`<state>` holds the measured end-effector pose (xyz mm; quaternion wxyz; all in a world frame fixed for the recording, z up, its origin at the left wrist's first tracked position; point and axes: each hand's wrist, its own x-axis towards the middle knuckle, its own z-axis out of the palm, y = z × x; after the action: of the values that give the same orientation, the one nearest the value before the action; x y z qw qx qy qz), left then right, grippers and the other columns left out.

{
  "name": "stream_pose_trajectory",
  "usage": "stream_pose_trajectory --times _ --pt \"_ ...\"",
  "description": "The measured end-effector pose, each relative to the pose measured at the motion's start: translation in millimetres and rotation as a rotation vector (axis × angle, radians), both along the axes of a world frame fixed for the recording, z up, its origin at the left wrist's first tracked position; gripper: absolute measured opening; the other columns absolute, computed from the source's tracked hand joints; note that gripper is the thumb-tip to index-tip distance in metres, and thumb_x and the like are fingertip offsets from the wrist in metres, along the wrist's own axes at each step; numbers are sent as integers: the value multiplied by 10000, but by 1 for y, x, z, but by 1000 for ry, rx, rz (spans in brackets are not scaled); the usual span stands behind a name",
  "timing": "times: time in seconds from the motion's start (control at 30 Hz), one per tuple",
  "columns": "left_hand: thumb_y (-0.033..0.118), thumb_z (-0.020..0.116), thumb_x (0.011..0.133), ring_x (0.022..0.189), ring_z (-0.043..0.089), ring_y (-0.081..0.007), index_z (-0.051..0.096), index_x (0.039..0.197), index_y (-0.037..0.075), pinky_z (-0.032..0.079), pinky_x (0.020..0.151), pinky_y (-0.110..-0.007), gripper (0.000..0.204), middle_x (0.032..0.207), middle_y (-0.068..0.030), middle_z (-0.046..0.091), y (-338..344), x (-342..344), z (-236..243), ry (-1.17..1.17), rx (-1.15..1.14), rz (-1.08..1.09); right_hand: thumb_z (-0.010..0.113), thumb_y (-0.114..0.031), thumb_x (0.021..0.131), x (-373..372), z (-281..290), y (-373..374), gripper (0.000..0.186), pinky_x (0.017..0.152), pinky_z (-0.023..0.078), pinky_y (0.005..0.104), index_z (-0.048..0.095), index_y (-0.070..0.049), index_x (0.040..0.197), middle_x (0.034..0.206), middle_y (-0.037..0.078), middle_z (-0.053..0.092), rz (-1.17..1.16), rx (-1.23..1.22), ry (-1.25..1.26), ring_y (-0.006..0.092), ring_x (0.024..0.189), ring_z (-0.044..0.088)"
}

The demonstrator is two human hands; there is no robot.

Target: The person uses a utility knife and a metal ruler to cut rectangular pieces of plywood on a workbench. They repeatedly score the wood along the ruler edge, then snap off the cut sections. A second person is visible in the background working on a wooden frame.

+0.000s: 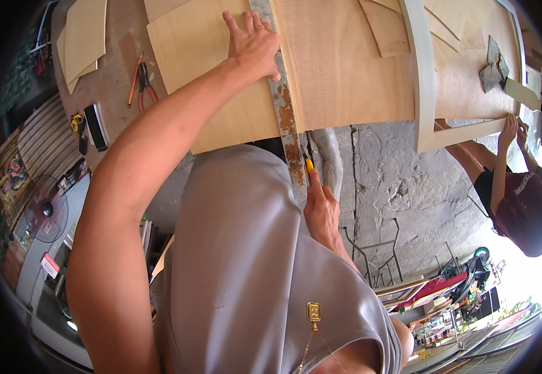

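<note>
My left hand [252, 47] lies with spread fingers across a light plywood sheet [190, 112] and a long, rust-stained metal straightedge [290, 124], pressing near their far end. The straightedge runs toward me and projects past the board's near edge. Low in the middle, my right hand [321, 209] grips a yellow utility knife [309, 163] just right of the straightedge, below the table's edge. A wider plywood panel [346, 87] lies directly to the right of the straightedge.
Pliers [149, 93], a pencil [135, 84], a tape measure [76, 123] and a phone [95, 128] sit left on the table. A fan [47, 209] stands lower left. A co-worker [520, 193] handles a pale frame [423, 75] at right. Metal stands [380, 255] are on the concrete floor.
</note>
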<state>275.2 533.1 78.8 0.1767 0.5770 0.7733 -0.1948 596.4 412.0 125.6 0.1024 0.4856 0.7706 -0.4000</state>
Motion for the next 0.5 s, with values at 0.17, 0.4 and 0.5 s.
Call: stream_pose_trajectory --times 0.17,0.4,0.5 --pt "436 915 495 1379 339 -437 515 1295 -129 174 1030 -785 1058 1411 -335 442 0 1 -3 7 17 -1 587 -13 915 -21 -3 37 507 537 474 420 476 -44 1409 735 194 571 -107 92 216 335 584 579" --pt "451 909 519 1371 345 -423 450 1359 -129 175 1063 -746 1119 1421 -310 445 -1 -2 -1 -2 34 27 578 -31 903 -160 -68 153 453 576 474 469 496 -9 1348 804 256 622 -124 337 576 409 679 617" --pt "449 904 530 1381 323 -407 432 1373 -128 163 1076 -730 1125 1421 -296 450 2 -1 3 -17 -12 55 574 -70 902 -215 -73 184 395 604 484 474 544 -18 1292 792 263 637 -141 302 626 422 708 636"
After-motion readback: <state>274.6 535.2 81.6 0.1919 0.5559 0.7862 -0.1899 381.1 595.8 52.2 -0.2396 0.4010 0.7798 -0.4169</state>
